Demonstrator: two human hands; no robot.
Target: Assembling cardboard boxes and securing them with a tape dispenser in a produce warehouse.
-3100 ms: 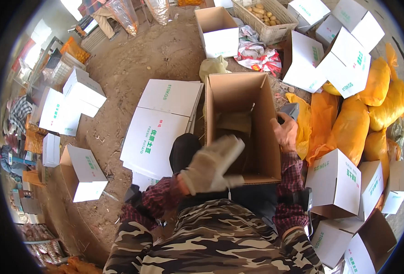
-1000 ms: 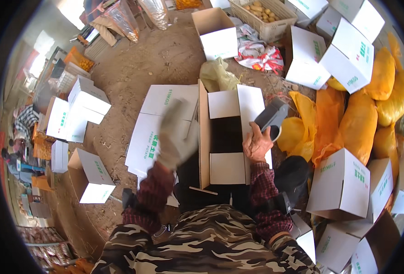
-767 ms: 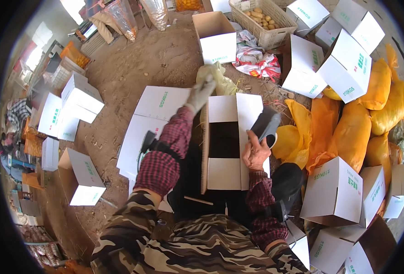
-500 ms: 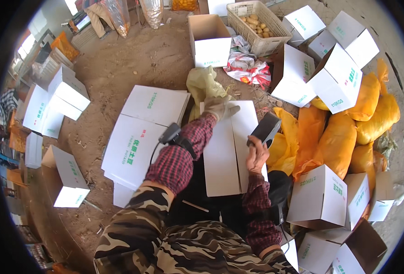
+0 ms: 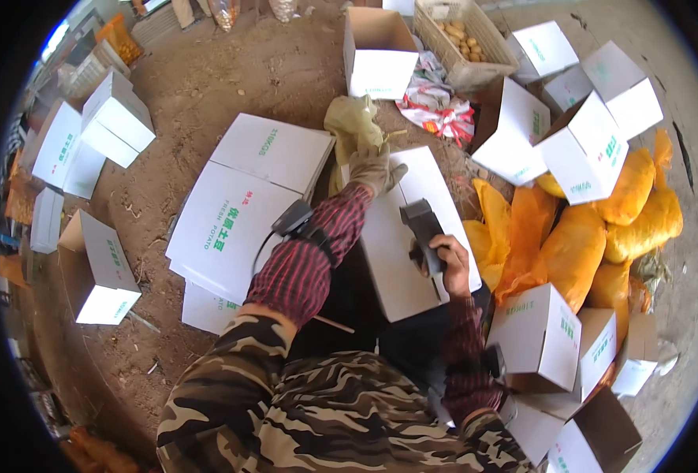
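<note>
A closed white carton (image 5: 388, 244) lies in front of me, its centre seam running away from me. My left hand (image 5: 374, 169), in a pale work glove, grips the carton's far left corner, thumb over the top. In my bare right hand (image 5: 454, 264) is a black tape dispenser (image 5: 421, 225), held tilted above the seam with its roll of tape partly showing. Whether the dispenser touches the cardboard I cannot tell. Just beyond the left hand a crumpled yellowish-green sack (image 5: 353, 122) rests against the carton's far end.
Flat white cartons (image 5: 230, 205) are stacked on the dirt floor at left. Open cartons (image 5: 510, 134) stand far right, with more at near right and far left. Full orange sacks (image 5: 573, 248) lie at right. A beige plastic crate (image 5: 475, 72) holds potatoes.
My right hand has brought the tape dispenser left over the carton's seam and turned it more upright. The left hand stays at the far corner. The view has shifted slightly.
</note>
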